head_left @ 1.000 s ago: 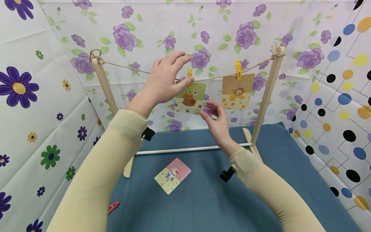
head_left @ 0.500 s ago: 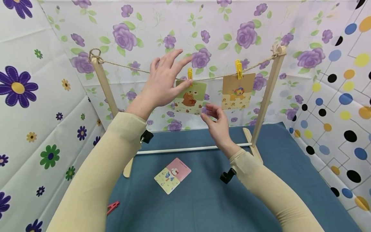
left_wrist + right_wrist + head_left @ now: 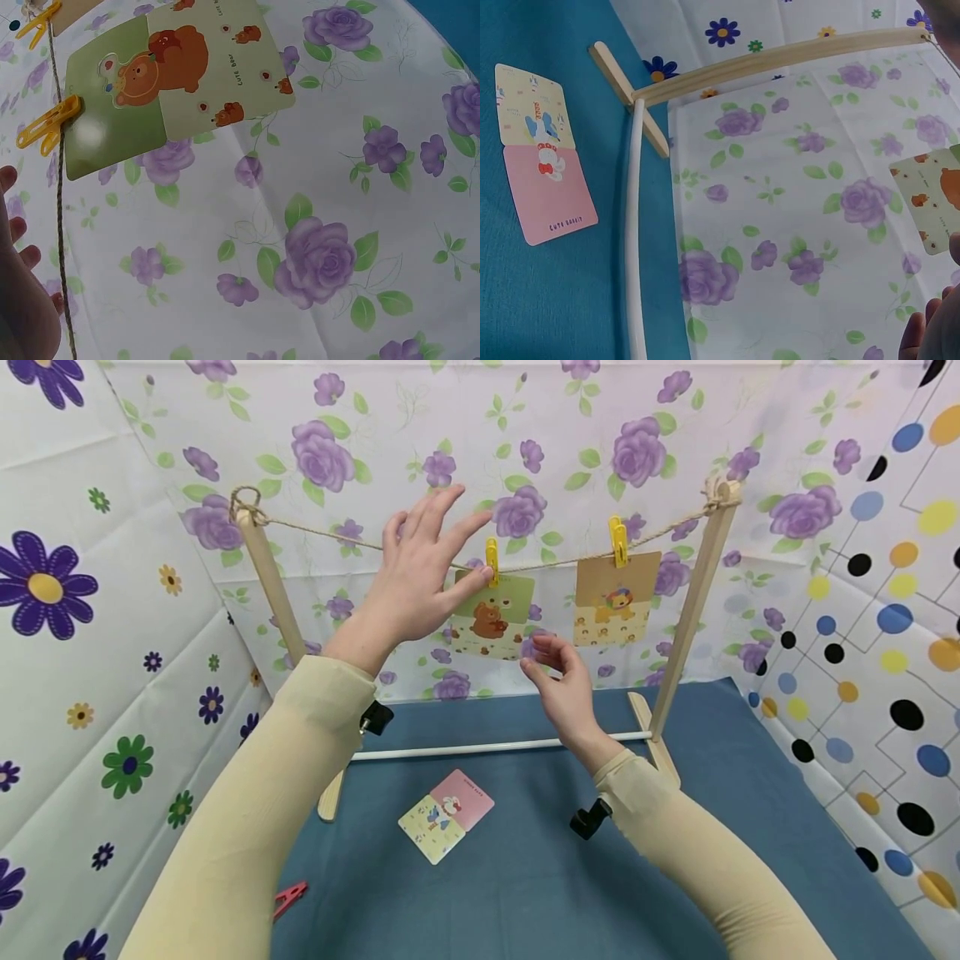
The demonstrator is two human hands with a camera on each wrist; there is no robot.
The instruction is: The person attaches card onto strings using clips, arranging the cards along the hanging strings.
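Observation:
My left hand, fingers spread, is raised at the twine beside a yellow clothespin. In the left wrist view a gap shows between its fingers and that clothespin. The clothespin holds a green and cream bear card on the twine. My right hand, its fingers loosely bent and holding nothing, is near the card's lower right corner. Farther right, another yellow clothespin holds a brown lion card. A pink and yellow rabbit card lies on the blue cloth.
Two wooden posts carry the twine, and a white rod joins their feet. A red clothespin lies at the lower left, beside my left sleeve. Flowered fabric hangs close behind the twine.
My left hand has shifted slightly left, its fingers spreading wider. My right hand has sunk a little. Both hanging cards stay in place.

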